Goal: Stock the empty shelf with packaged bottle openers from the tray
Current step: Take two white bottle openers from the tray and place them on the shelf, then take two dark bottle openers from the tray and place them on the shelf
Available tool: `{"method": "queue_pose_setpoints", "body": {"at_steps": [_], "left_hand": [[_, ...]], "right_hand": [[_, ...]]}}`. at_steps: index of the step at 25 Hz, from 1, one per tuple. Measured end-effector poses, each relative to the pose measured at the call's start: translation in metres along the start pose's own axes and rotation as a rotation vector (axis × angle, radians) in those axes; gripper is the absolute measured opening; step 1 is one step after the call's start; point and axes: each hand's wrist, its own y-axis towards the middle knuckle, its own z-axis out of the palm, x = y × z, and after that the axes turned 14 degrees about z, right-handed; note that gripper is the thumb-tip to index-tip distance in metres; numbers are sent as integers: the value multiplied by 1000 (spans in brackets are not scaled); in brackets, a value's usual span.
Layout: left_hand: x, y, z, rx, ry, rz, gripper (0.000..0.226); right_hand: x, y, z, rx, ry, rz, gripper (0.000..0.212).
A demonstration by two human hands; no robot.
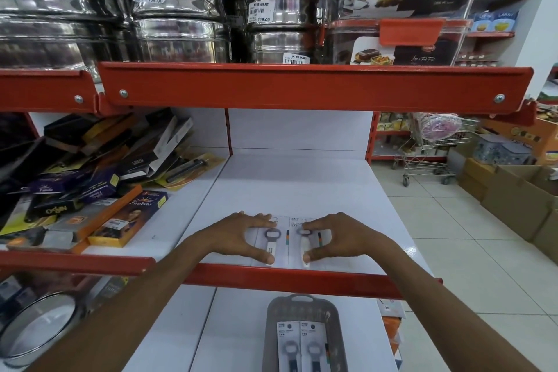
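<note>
- Left hand (241,234): fingers spread and curved, fingertips pressed on the top edge of the left packaged bottle opener (271,240), thumb laid on its lower end near the shelf lip; touching the pack from above rather than closed around it.
- Right hand (335,235): mirrored pose, fingers splayed on the top edge of the right packaged bottle opener (303,243), thumb on the white handle's lower end; likewise pressing, not clenched.
- Two packs: flat on the white shelf (296,184), side by side and touching, at the front edge just behind the red rail (287,279); each showed a metal opener head above a white handle under a clear blister.
- Shelf: otherwise bare behind the packs, back panel white.
- Tray (273,329): grey, handled, on the lower shelf directly below the hands; two more carded bottle openers (300,347) lay in it side by side, dark handles.
- Left bay: jumble of boxed goods (99,178), purple, black and orange cartons, piled unevenly.
- Upper shelf: stacked steel tins (178,6) with price stickers; clear containers (401,6) with red lids to their right.
- Far right: shopping cart (431,148) and cardboard boxes (513,199) on the tiled floor.
</note>
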Motion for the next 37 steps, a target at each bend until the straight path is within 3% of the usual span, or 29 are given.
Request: {"method": "queue_pose_setpoints", "body": {"at_steps": [2, 4, 9, 13, 15, 17, 20, 22, 25, 27, 30, 33, 37], "left_hand": [[-5, -3, -4, 23, -5, 8, 97], [-15, -13, -8, -21, -13, 35, 92], [-49, -61, 10, -363, 136, 247, 90], [-78, -89, 64, -583, 279, 463, 66], [-78, -96, 106, -528, 298, 510, 53], [-69, -93, 148, -312, 262, 428, 52], [-42, -62, 200, 49, 112, 152, 73], [-19, -31, 227, 159, 86, 61, 95], [5, 9, 254, 230, 9, 46, 116], [15, 25, 270, 236, 34, 16, 132], [19, 38, 280, 247, 157, -24, 151], [22, 44, 272, 317, 123, -85, 138], [11, 37, 253, 257, 139, -121, 126]], "right_hand": [[4, -10, -3, -13, -1, -3, 86], [5, -29, -5, -144, 26, -34, 86], [-3, -98, 26, -638, 14, -217, 68], [-28, -138, 84, -794, -46, -424, 43], [-47, -143, 118, -743, -130, -413, 33], [-62, -132, 149, -564, -156, -303, 36], [-70, -93, 188, -166, -88, 1, 68], [-73, -57, 210, 32, -98, 82, 94], [-78, -9, 240, 56, -204, -61, 120], [-79, 9, 252, 118, -356, -38, 139], [-85, 18, 266, 167, -442, 18, 151], [-80, 23, 260, 208, -299, 137, 144], [-71, 12, 239, 88, -218, 77, 115]]}}
